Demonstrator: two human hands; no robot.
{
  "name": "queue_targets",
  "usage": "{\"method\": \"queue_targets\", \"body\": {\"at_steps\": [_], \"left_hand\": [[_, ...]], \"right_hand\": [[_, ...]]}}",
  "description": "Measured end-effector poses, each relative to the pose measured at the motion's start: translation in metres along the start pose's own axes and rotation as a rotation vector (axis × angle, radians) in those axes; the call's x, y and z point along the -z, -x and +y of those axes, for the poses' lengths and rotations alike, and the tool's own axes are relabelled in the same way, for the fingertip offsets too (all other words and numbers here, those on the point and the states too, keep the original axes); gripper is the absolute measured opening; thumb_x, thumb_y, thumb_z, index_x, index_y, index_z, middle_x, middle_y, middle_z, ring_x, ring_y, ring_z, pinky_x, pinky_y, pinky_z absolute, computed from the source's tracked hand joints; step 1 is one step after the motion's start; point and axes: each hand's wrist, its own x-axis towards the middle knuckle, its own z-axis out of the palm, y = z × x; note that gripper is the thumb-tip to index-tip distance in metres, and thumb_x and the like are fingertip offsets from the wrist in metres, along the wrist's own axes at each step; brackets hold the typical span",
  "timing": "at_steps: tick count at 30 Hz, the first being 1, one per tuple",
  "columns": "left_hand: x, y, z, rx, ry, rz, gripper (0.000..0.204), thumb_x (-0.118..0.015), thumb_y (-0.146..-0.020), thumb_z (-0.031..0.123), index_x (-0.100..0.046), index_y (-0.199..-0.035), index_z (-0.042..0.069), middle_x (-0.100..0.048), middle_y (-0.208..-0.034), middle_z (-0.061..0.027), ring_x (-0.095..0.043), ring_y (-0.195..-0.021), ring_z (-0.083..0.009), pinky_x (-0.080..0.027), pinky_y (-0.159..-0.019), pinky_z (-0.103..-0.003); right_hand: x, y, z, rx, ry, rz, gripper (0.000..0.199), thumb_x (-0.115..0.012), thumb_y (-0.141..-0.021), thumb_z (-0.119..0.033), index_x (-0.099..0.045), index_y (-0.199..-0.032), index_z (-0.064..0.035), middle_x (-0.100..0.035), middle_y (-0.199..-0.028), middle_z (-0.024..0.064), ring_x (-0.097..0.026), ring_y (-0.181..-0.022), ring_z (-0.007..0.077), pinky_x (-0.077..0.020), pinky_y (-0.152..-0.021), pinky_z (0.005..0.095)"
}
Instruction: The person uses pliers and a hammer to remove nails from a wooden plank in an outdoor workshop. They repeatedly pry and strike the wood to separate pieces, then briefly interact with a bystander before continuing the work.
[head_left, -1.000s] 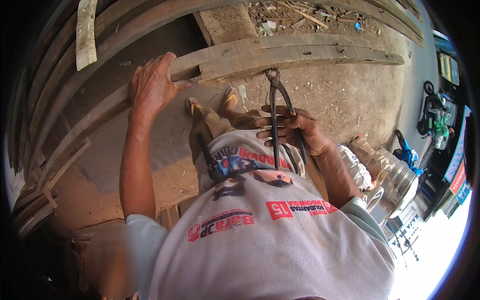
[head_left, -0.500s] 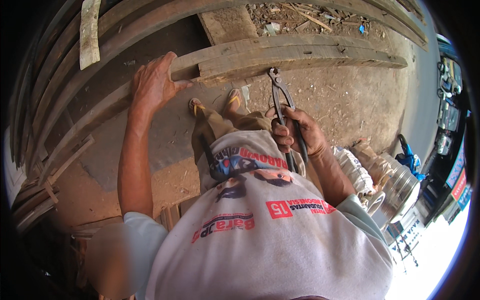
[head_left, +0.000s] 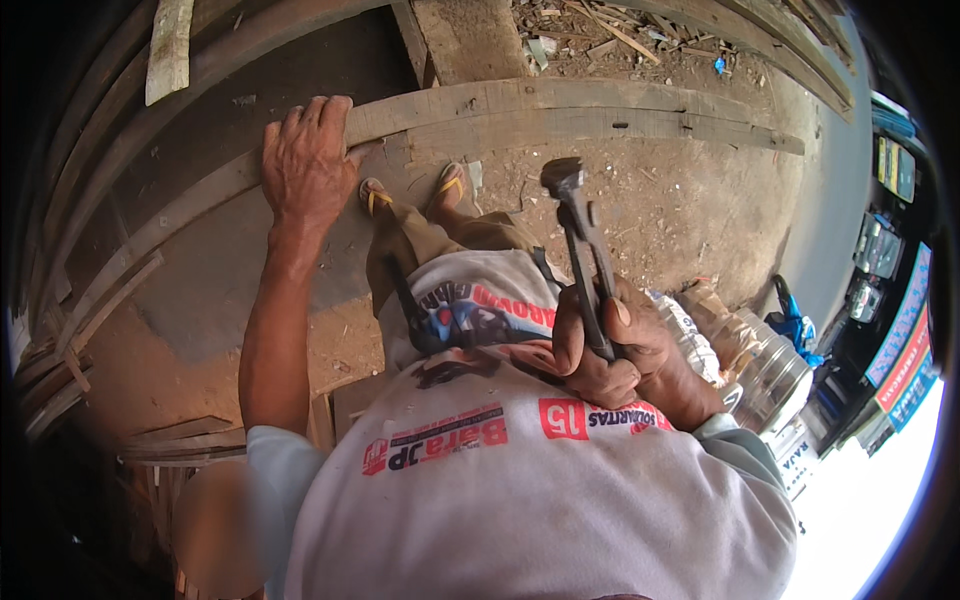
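My left hand (head_left: 308, 165) is wrapped over a long weathered wooden beam (head_left: 210, 200), its fingers across the far side and the thumb near. A shorter piece of wood (head_left: 560, 126) lies along the beam's near side to the right, with small dark marks or nail ends in it. In my right hand (head_left: 635, 350) is a pair of dark metal pincers (head_left: 588, 250), held in front of my shirt with the jaws pointing away from me. The jaws are apart from the wood, and the handles are close together, partly hidden by my fingers.
More long timbers (head_left: 285, 50) run across the far side and left. A loose pale board (head_left: 170, 50) lies over them. Wood scraps (head_left: 610, 40) litter the ground beyond. White sacks (head_left: 680, 330) and a shiny metal drum (head_left: 770, 370) stand at right, near a road with vehicles.
My right hand has drawn the pincers back from the wood's near edge toward my body, and their spread handles have come together. My left hand still grips the beam.
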Motion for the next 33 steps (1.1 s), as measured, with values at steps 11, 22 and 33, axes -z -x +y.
{"method": "queue_targets", "body": {"at_steps": [11,22,33], "left_hand": [[0.019,-0.034,-0.002,0.040,0.152,-0.249,0.075,-0.093,-0.071,0.041,-0.062,-0.129,0.006,-0.074,-0.116,-0.0159,-0.069,-0.113,-0.0363,-0.053,-0.093,-0.049],[0.016,-0.041,-0.010,0.004,0.243,-0.311,0.077,-0.093,-0.071,0.041,-0.062,-0.131,0.005,-0.075,-0.112,-0.0199,-0.071,-0.110,-0.0383,-0.054,-0.095,-0.050],[0.012,-0.032,-0.012,-0.034,0.241,-0.195,0.079,-0.094,-0.068,0.039,-0.060,-0.131,0.005,-0.074,-0.110,-0.0206,-0.072,-0.104,-0.0402,-0.057,-0.084,-0.049]], "right_hand": [[0.084,0.038,0.020,0.213,0.730,0.821,0.052,-0.055,-0.108,-0.030,-0.051,-0.142,0.0090,-0.075,-0.106,0.0169,-0.072,-0.089,0.0215,-0.0567,-0.081,0.0338],[0.079,0.004,0.024,0.073,1.058,0.817,0.067,-0.049,-0.105,-0.041,-0.040,-0.160,-0.0035,-0.075,-0.123,0.0111,-0.072,-0.113,0.0206,-0.0519,-0.087,0.0305],[0.077,0.016,-0.005,0.106,0.700,0.652,0.068,-0.054,-0.106,-0.040,-0.040,-0.160,-0.0005,-0.073,-0.123,0.0192,-0.072,-0.114,0.0275,-0.0541,-0.099,0.0360]]}}
